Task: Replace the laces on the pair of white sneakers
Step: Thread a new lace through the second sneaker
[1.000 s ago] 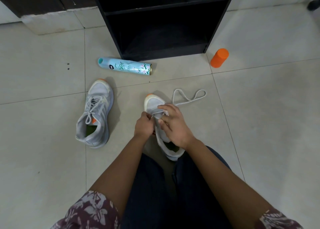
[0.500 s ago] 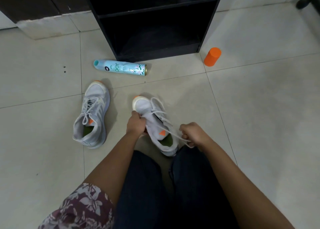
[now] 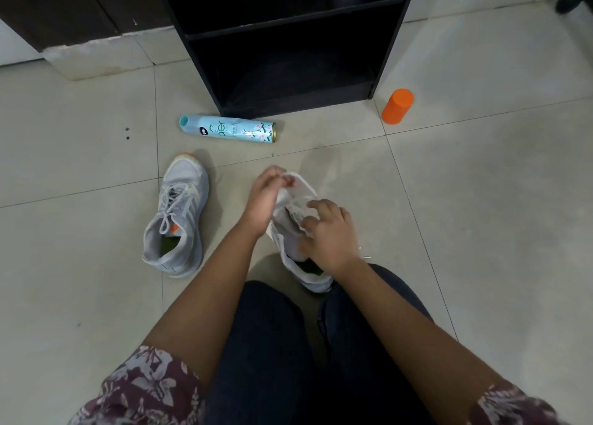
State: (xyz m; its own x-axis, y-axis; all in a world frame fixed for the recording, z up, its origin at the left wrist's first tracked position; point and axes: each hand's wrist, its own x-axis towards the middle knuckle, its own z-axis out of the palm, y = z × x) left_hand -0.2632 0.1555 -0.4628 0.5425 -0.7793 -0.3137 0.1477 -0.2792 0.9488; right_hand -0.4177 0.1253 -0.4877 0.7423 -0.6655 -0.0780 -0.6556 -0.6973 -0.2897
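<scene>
While my left grip [image 3: 268, 196] pinches the lace [image 3: 300, 178] at the sneaker [image 3: 288, 251] toe, my right grip [image 3: 329, 232] curls over its eyelets (what it holds, I cannot tell); the other sneaker [image 3: 176, 219] lies at nine o'clock.

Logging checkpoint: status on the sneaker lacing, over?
Left hand grips lace loop by the toe. Right hand at the eyelets, grip blurred. Near sneaker between hands; other sneaker laced, aside. Nothing blocking.

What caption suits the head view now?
Left hand pinches a white lace at the toe of one sneaker, right hand grips its upper; the other sneaker lies laced alongside.
</scene>
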